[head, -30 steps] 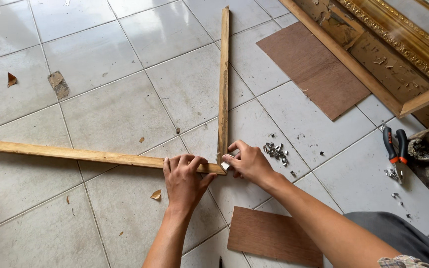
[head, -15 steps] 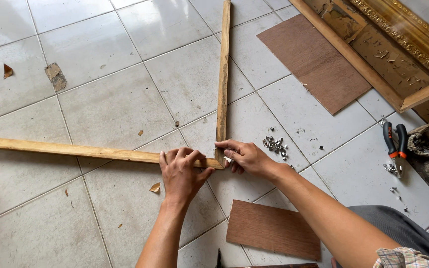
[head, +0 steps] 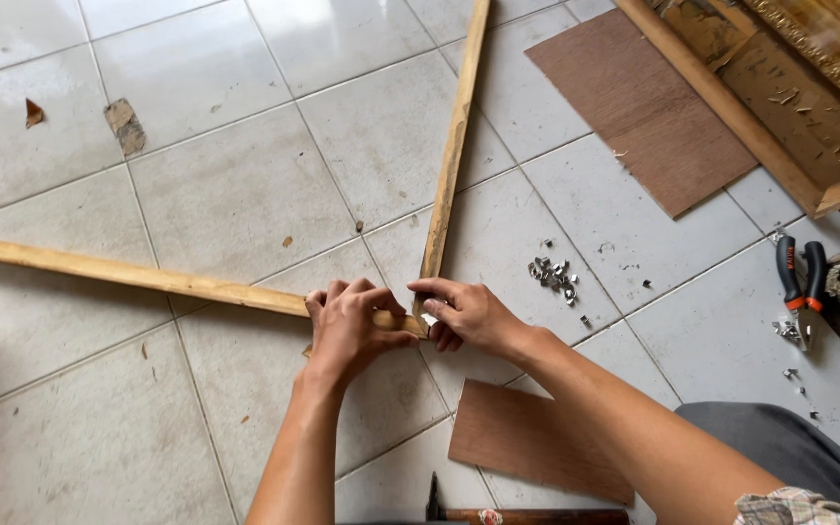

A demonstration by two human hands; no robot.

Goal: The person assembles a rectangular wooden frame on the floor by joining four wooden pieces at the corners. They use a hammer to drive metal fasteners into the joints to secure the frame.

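A glossy floor of large pale grey square tiles (head: 245, 194) fills the frame, scuffed and littered with small wood chips. Two long, narrow strips of raw yellowish wood lie on it and meet at a corner just below the centre: the horizontal wooden strip (head: 138, 275) runs in from the left edge, and the upright wooden strip (head: 452, 146) rises to the top of the frame. The left hand (head: 347, 326) lies curled over the end of the horizontal strip, fingers bent down around it. The right hand (head: 464, 313) sits at the joint, thumb and fingertips pinched together on the corner; whether something small is held there cannot be told. Right of the joint lies a little heap of shiny bent metal fasteners (head: 554, 275). A flat brown plywood sheet (head: 644, 107) lies at the upper right, a smaller brown plywood rectangle (head: 527, 437) near the bottom. Red-and-black-handled pliers (head: 799, 292) rest at the right edge, beside a carved gilt frame (head: 809, 58).
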